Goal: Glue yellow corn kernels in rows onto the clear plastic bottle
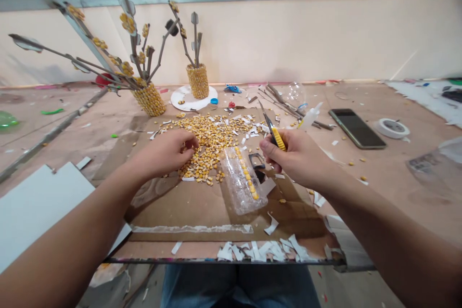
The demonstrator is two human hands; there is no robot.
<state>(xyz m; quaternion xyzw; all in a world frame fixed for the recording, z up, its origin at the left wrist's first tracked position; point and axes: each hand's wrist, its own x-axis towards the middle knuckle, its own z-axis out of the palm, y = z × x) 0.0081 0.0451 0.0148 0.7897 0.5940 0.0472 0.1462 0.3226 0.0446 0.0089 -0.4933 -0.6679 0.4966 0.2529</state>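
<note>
My left hand (176, 149) is at the left edge of a pile of yellow corn kernels (212, 139), fingers curled and thumb close to the index finger. What lies between those fingertips, if anything, is hidden. In my right hand (288, 154) I grip a slim pointed tool (277, 138) with a ribbed yellow grip, its dark tip directed up and away. Between the hands a clear plastic piece (234, 187) lies on brown cardboard (162, 209), with a row of kernels along its length. A dark square-framed object (257, 160) is beside it, near my right hand.
Two kernel-covered pots (148, 100) (198, 82) hold branches at the back. A glue bottle (310, 115), a phone (357, 127) and a tape roll (392, 128) lie to the right. White paper scraps (267, 250) line the front edge; white board (46, 207) lies left.
</note>
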